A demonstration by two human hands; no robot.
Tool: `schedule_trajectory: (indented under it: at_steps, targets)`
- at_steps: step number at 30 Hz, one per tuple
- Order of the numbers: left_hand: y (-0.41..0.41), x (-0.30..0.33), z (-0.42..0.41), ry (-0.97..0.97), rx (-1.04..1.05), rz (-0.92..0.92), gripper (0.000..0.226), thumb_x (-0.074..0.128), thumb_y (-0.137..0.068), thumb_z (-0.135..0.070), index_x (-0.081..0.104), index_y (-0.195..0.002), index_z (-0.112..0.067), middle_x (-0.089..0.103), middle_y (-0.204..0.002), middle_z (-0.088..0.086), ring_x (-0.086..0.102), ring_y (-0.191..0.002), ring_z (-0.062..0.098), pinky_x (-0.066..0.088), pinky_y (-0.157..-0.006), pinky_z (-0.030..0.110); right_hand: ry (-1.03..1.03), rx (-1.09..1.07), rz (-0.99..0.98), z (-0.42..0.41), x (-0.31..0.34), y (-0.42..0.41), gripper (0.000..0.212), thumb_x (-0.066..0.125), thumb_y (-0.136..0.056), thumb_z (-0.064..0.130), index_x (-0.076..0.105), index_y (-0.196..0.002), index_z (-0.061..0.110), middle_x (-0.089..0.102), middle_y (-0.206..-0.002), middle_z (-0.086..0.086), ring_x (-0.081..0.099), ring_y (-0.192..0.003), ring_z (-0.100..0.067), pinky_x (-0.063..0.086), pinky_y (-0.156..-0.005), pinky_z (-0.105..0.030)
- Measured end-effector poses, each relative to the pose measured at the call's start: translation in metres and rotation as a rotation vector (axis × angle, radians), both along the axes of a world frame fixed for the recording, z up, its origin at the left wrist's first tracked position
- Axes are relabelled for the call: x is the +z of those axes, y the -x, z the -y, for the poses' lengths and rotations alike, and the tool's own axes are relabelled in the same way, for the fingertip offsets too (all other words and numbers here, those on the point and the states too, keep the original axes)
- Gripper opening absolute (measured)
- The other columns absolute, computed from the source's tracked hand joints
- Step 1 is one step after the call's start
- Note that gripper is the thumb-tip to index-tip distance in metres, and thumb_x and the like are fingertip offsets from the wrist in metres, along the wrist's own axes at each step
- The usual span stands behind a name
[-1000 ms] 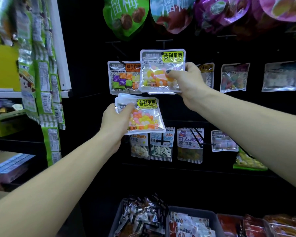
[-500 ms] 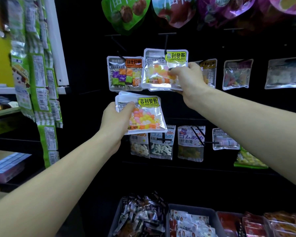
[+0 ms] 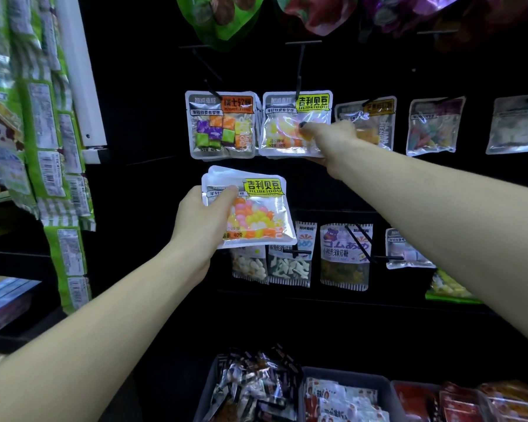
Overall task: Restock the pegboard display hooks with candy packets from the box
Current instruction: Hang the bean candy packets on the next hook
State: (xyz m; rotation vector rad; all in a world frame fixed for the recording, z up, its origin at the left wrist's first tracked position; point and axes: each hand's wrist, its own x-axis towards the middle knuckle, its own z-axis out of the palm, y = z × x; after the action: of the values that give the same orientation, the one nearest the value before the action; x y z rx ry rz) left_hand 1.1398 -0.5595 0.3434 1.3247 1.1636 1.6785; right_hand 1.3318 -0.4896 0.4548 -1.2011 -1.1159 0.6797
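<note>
Since half a second ago, the right hand (image 3: 333, 141) has pushed its jelly bean packet (image 3: 293, 126) further back along the display hook (image 3: 301, 71), so the packet now hangs level with the cube candy packet (image 3: 221, 124) on its left. Its fingers (image 3: 305, 126) pinch the packet's right side, thumb on the clear front, the rest behind.

From the head view, the left hand (image 3: 200, 222) holds a small stack of jelly bean packets (image 3: 253, 208) below that row, in front of the black pegboard (image 3: 141, 117); the thumb presses the top packet's upper left corner and the curled fingers are hidden behind the stack. More candy packets hang on the lower row just behind the stack. At the bottom edge sit grey bins (image 3: 348, 374) holding wrapped snacks. Green packet strips (image 3: 43, 132) hang at the far left beside a white post (image 3: 80, 71).
</note>
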Motion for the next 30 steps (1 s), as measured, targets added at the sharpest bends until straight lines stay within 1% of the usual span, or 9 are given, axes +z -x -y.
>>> schedule_trajectory:
  at_steps: [4,7,11,13,18,20,23,26,30]
  targets:
    - [-0.001,0.0,-0.001,-0.008,0.015,-0.001,0.007,0.065,-0.101,-0.033,0.068,-0.102,-0.026,0.08,-0.101,0.001,0.08,-0.082,0.018,0.066,-0.08,0.043,0.032,0.031,-0.063,-0.007,-0.006,-0.004,0.068,0.08,-0.089,0.031,0.044,-0.141,0.005,0.051,-0.137,-0.006,0.061,-0.099,-0.025,0.063,-0.088,-0.039]
    - [-0.003,0.001,0.0,-0.012,0.002,-0.007,0.007,0.065,-0.101,-0.033,0.068,-0.103,-0.026,0.08,-0.103,0.002,0.08,-0.084,0.019,0.065,-0.082,0.045,0.079,0.066,-0.072,-0.003,-0.014,-0.007,0.072,0.078,-0.089,0.038,0.042,-0.143,0.007,0.053,-0.123,-0.003,0.07,-0.088,-0.021,0.064,-0.084,-0.034]
    - [-0.008,0.006,0.007,-0.033,-0.005,-0.009,0.008,0.065,-0.102,-0.031,0.069,-0.104,-0.025,0.08,-0.1,0.0,0.079,-0.085,0.017,0.062,-0.063,0.026,0.116,0.001,0.007,0.008,-0.028,-0.015,0.088,0.075,-0.086,0.049,0.034,-0.151,0.007,0.059,-0.095,-0.006,0.073,-0.086,-0.021,0.063,-0.09,-0.038]
    - [-0.011,0.011,0.012,-0.025,-0.003,-0.002,0.007,0.065,-0.101,-0.032,0.068,-0.103,-0.025,0.08,-0.101,0.0,0.079,-0.088,0.02,0.063,-0.069,0.029,0.143,0.022,0.047,0.025,-0.035,-0.016,0.085,0.07,-0.09,0.052,0.033,-0.152,0.009,0.06,-0.095,-0.007,0.073,-0.089,-0.022,0.062,-0.089,-0.037]
    - [-0.022,0.019,0.027,-0.035,0.017,-0.011,0.007,0.065,-0.101,-0.027,0.07,-0.097,-0.027,0.08,-0.097,0.005,0.079,-0.087,0.025,0.063,-0.083,0.043,0.24,0.374,0.205,0.072,-0.057,-0.009,0.067,0.063,-0.089,0.063,0.063,-0.125,0.006,0.074,-0.113,-0.015,0.073,-0.095,-0.025,0.06,-0.078,-0.034]
    - [-0.025,0.021,0.033,-0.045,0.03,-0.033,0.009,0.066,-0.1,-0.028,0.072,-0.101,-0.023,0.079,-0.097,0.008,0.077,-0.087,0.027,0.061,-0.083,0.044,0.253,0.47,0.283,0.082,-0.062,-0.005,0.062,0.077,-0.08,0.057,0.066,-0.118,0.009,0.074,-0.116,-0.017,0.071,-0.094,-0.025,0.057,-0.079,-0.038]
    - [-0.028,0.025,0.042,-0.025,0.036,-0.018,0.027,0.07,-0.094,-0.04,0.071,-0.107,-0.016,0.077,-0.099,0.008,0.074,-0.089,0.028,0.059,-0.084,0.045,0.218,0.529,0.254,0.091,-0.063,-0.006,0.07,0.09,-0.07,0.04,0.063,-0.122,0.001,0.075,-0.117,-0.018,0.074,-0.109,-0.031,0.055,-0.102,-0.051]
    - [-0.025,0.027,0.044,-0.011,0.023,0.009,0.059,0.071,-0.076,-0.059,0.063,-0.098,-0.005,0.068,-0.091,0.01,0.065,-0.083,0.028,0.052,-0.077,0.044,0.183,0.555,0.202,0.094,-0.062,-0.015,0.051,0.084,-0.082,0.021,0.065,-0.123,-0.003,0.077,-0.115,-0.015,0.073,-0.112,-0.031,0.053,-0.105,-0.047]
    - [-0.019,0.028,0.047,0.005,0.048,0.001,0.027,0.066,-0.098,-0.036,0.062,-0.097,-0.01,0.073,-0.1,0.015,0.073,-0.093,0.035,0.063,-0.087,0.05,0.133,0.42,0.165,0.095,-0.06,-0.027,0.025,0.075,-0.09,0.006,0.069,-0.114,0.001,0.077,-0.114,-0.011,0.072,-0.11,-0.024,0.053,-0.104,-0.041]
